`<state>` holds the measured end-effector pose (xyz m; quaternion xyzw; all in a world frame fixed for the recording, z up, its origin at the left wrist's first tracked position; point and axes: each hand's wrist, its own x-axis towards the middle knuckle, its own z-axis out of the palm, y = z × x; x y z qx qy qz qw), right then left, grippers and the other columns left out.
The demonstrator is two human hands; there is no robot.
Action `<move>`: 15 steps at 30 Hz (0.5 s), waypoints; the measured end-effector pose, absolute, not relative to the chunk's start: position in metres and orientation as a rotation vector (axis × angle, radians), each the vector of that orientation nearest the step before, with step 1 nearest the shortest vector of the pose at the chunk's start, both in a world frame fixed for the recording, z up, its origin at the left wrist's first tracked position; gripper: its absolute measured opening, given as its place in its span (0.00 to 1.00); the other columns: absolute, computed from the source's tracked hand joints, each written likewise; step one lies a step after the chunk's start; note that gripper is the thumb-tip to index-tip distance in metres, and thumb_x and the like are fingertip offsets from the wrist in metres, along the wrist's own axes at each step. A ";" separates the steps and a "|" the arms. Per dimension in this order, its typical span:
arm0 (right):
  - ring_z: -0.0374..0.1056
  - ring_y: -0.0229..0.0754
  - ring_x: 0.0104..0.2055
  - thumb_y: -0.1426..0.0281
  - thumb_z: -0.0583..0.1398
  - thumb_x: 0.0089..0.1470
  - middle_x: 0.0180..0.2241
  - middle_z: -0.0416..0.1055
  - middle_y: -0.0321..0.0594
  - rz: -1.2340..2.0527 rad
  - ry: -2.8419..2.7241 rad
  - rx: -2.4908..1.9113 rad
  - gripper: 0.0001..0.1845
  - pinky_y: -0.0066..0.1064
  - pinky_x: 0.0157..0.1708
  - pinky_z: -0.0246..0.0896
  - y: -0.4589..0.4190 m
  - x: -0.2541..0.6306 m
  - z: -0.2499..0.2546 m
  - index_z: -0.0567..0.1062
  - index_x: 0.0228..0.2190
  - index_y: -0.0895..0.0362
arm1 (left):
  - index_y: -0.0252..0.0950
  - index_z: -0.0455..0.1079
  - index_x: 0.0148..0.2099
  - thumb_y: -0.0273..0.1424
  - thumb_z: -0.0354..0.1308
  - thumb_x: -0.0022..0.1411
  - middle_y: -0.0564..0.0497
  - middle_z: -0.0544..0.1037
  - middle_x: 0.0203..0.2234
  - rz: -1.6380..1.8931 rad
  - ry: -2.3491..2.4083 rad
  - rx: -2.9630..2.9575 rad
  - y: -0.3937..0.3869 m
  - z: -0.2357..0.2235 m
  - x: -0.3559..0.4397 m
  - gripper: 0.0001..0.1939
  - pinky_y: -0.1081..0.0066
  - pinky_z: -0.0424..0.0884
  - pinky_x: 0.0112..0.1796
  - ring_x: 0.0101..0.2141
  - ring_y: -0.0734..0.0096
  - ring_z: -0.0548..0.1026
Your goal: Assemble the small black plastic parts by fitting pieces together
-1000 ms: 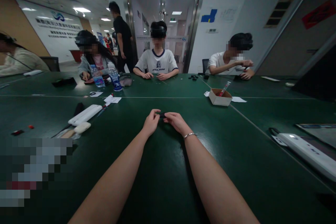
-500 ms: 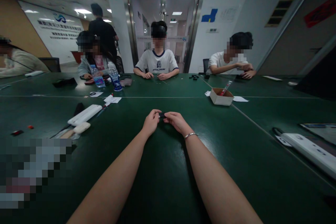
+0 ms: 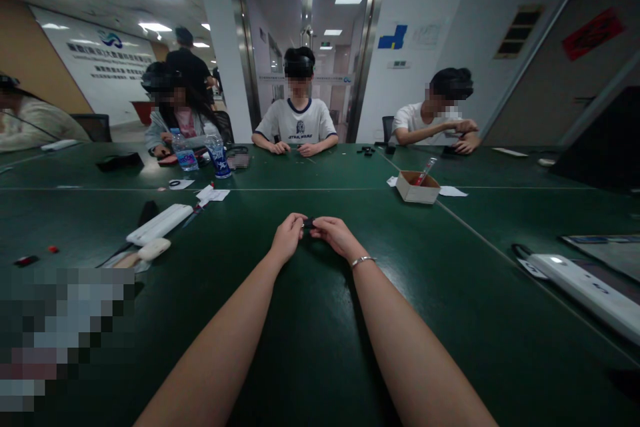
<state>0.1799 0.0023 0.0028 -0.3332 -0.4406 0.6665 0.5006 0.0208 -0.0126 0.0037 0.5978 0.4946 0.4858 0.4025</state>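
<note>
Both my forearms reach out over the dark green table (image 3: 310, 347). My left hand (image 3: 286, 238) and my right hand (image 3: 336, 235) meet at the middle, fingers curled, and pinch a small black object (image 3: 309, 222) between their fingertips just above the tabletop. What the object is I cannot make out. A thin silver bracelet (image 3: 362, 259) circles my right wrist.
A white power strip (image 3: 159, 223) and small items lie to the left, another white power strip (image 3: 585, 287) to the right. A small cardboard box (image 3: 417, 187) stands at right centre. Two water bottles (image 3: 219, 155) stand far left. Several people sit along the far edge; one stands behind.
My hands stay together on the small black object. The view has tipped slightly, and the standing person in the background has walked left, away from the door.
</note>
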 end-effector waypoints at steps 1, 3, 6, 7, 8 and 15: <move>0.71 0.35 0.28 0.67 0.74 0.36 0.25 0.74 0.39 1.611 -1.068 -0.805 0.14 0.27 0.32 0.68 0.002 0.180 0.003 0.79 0.25 0.61 | 0.37 0.70 0.42 0.35 0.48 0.63 0.57 0.66 0.19 1.224 1.251 1.512 -0.012 0.003 0.021 0.12 0.72 0.62 0.29 0.23 0.73 0.66; 0.70 0.35 0.28 0.67 0.73 0.36 0.26 0.74 0.39 1.608 -1.062 -0.805 0.13 0.27 0.33 0.68 0.002 0.181 0.003 0.79 0.25 0.61 | 0.37 0.70 0.43 0.35 0.50 0.62 0.56 0.68 0.21 1.240 1.252 1.512 -0.010 0.001 0.021 0.12 0.72 0.62 0.29 0.24 0.73 0.67; 0.70 0.35 0.28 0.67 0.74 0.36 0.27 0.75 0.40 1.608 -1.055 -0.798 0.14 0.27 0.33 0.68 0.002 0.181 0.003 0.79 0.25 0.61 | 0.37 0.70 0.44 0.32 0.52 0.60 0.55 0.69 0.23 1.273 1.224 1.516 -0.009 -0.001 0.021 0.11 0.73 0.63 0.28 0.26 0.73 0.68; 0.71 0.35 0.28 0.66 0.74 0.37 0.27 0.75 0.40 1.610 -1.057 -0.797 0.14 0.27 0.33 0.68 0.002 0.181 0.004 0.79 0.25 0.61 | 0.37 0.70 0.44 0.32 0.52 0.60 0.55 0.69 0.24 1.276 1.203 1.520 -0.009 0.000 0.021 0.11 0.73 0.63 0.28 0.26 0.73 0.68; 0.71 0.35 0.28 0.65 0.73 0.38 0.27 0.75 0.40 1.612 -1.058 -0.798 0.14 0.27 0.32 0.68 0.003 0.181 0.004 0.79 0.25 0.61 | 0.36 0.70 0.43 0.32 0.52 0.60 0.55 0.69 0.23 1.276 1.181 1.524 -0.009 0.000 0.021 0.11 0.74 0.63 0.28 0.26 0.73 0.68; 0.72 0.36 0.28 0.66 0.73 0.38 0.27 0.76 0.42 1.619 -1.053 -0.818 0.14 0.27 0.33 0.69 0.004 0.181 0.002 0.79 0.25 0.62 | 0.37 0.71 0.42 0.37 0.48 0.64 0.57 0.67 0.18 1.221 1.206 1.557 -0.010 0.000 0.020 0.14 0.74 0.60 0.25 0.21 0.74 0.65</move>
